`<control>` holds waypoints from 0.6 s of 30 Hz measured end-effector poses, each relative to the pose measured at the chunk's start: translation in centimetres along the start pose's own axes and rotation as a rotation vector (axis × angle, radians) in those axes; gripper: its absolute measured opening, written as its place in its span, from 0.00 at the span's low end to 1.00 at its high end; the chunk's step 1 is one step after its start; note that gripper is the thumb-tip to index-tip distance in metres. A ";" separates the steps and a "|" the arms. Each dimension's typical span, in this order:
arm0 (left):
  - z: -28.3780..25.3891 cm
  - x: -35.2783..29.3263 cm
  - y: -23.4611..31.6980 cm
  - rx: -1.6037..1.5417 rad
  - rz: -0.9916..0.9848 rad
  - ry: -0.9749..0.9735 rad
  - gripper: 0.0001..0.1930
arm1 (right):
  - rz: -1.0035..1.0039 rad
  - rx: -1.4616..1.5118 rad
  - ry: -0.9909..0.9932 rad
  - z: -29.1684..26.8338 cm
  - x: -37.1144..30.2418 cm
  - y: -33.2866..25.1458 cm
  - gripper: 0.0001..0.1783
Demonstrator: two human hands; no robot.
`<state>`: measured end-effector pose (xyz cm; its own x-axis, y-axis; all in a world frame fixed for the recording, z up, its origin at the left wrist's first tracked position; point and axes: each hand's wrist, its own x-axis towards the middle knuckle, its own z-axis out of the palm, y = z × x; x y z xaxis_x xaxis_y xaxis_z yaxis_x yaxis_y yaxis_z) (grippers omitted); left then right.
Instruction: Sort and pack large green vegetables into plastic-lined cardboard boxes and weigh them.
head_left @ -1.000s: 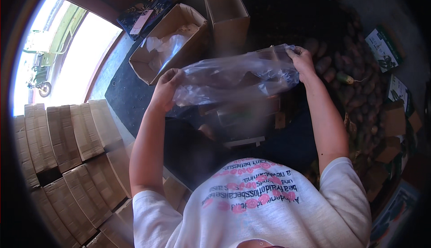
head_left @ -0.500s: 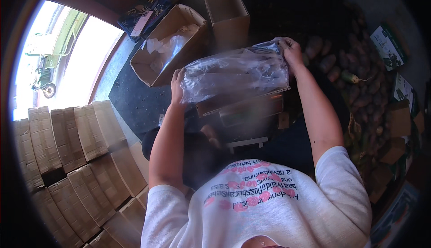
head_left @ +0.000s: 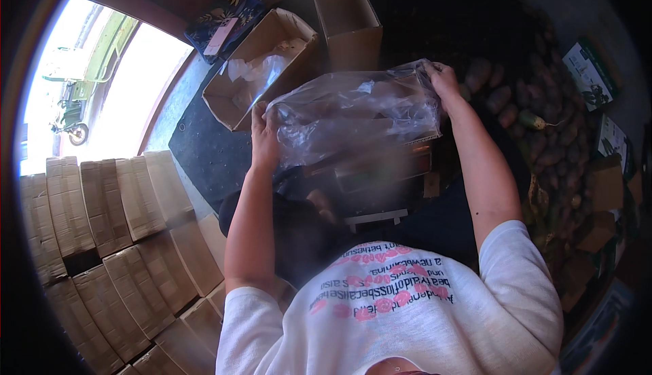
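Observation:
In front of me a clear plastic bag [head_left: 346,107] is spread wide over an open cardboard box [head_left: 429,139], whose brown shows through the film. My left hand [head_left: 265,133] grips the bag at its left end, fingertips at the upper corner. At the far right corner, my right hand [head_left: 441,83] is closed on the bag's edge. How far the film reaches down inside the box I cannot tell.
Beyond my left hand stands an open carton [head_left: 227,100] with crumpled clear plastic in it. Another open box [head_left: 346,19] is behind. Many reddish root vegetables [head_left: 536,100] lie at right. Closed cartons [head_left: 142,259] are stacked at left. A phone [head_left: 221,35] lies on a dark patterned cloth.
My left hand has shifted slightly left and up, pulling the bag. The film now lies more spread over the box, while the right hand has hardly moved.

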<state>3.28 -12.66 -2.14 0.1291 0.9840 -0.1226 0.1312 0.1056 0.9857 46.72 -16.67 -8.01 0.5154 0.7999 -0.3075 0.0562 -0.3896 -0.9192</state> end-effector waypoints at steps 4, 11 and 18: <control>0.5 3.1 -2.1 -0.532 -0.122 -0.060 0.10 | 0.171 -0.213 -0.004 -1.5 2.4 5.3 0.18; -0.9 2.2 -1.0 -0.873 -0.160 -0.027 0.18 | 0.202 0.058 -0.202 0.7 0.3 4.4 0.19; -1.7 1.3 -3.4 -0.810 -0.254 0.025 0.19 | 0.218 0.208 -0.192 0.5 -0.2 4.4 0.16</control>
<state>1.34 -11.46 -5.50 0.1678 0.9184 -0.3584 -0.5920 0.3846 0.7083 46.43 -18.28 -12.16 0.3246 0.7873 -0.5243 -0.2232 -0.4749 -0.8513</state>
